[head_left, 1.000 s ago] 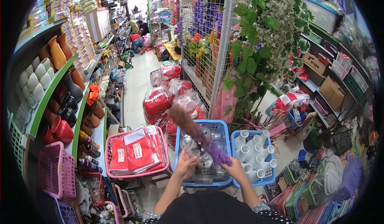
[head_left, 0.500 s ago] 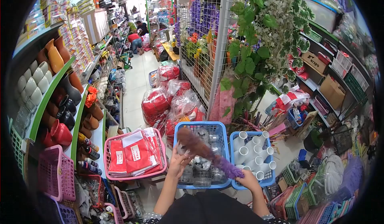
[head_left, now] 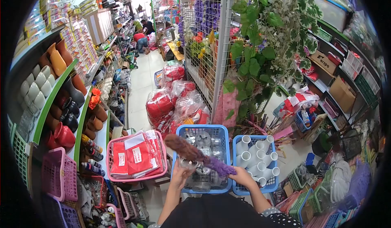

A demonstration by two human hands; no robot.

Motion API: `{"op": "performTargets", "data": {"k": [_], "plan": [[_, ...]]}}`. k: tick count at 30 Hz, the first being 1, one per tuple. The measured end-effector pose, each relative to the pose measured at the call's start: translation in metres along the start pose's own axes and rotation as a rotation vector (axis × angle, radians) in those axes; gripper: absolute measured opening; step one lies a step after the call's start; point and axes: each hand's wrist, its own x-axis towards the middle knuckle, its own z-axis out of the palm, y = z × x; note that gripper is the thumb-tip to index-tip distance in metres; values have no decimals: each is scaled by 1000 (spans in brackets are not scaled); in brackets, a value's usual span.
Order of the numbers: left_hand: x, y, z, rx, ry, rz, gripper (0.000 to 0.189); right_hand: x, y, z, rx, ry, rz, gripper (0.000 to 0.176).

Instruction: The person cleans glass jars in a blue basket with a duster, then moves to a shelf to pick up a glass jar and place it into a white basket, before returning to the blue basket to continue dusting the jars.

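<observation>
Lying flatter than a second ago over the blue basket [head_left: 203, 127], the feather duster [head_left: 190, 149] is gripped by its purple handle in the right hand [head_left: 241, 176], while the left hand [head_left: 180, 174] has been lowered apart onto the clear jars [head_left: 202, 176] inside, its grip not discernible.

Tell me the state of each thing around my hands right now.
Feather duster, tilted across the blue basket, held at its purple end.
Right hand, closed on the duster.
Left hand, touching a clear jar; grip unclear.
Blue basket, full of clear jars.
White cups, mouths open toward the camera.
Pink basket, filled with red packets.
</observation>
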Motion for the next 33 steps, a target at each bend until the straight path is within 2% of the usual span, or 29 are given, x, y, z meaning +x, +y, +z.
{"op": "performTargets", "data": {"k": [1,3,6,11,13,17,20,23,25,26,28,29,30,32,33], "plan": [[-6,0,1,-21,17,-11,68,5,0,0,-1,-7,1,41],[-16,-3,-1,-50,45,-9,68,21,-5,2,-145,132,92,41],[-28,-10,-2,-98,81,4,67,48,0,12,-258,170,89,42],[-34,-19,2,-91,123,29,62,85,8,34,-255,87,82,47],[-34,-25,1,-119,112,27,65,100,27,51,-267,146,-63,54],[-37,-30,6,-141,110,22,69,108,41,60,-267,118,-62,57],[-41,-35,7,-152,95,30,69,101,41,58,-396,148,-90,57],[-44,-35,14,-93,110,44,61,93,23,51,-435,190,-135,58],[-45,-35,12,-122,106,47,65,86,2,46,-546,343,-270,55],[-46,-33,12,-149,97,48,69,84,-10,44,-546,335,-284,55],[-52,-24,17,-129,86,83,68,79,-46,39,-300,230,-412,50],[-56,-18,21,-107,68,105,68,74,-67,36,-174,89,-432,50],[-61,-12,23,-110,87,135,68,68,-87,35,-176,66,-459,50],[-74,3,26,-164,91,164,69,60,-121,42,44,-171,-609,52],[-83,12,26,-141,99,201,70,59,-132,49,62,-231,-662,55]]}}
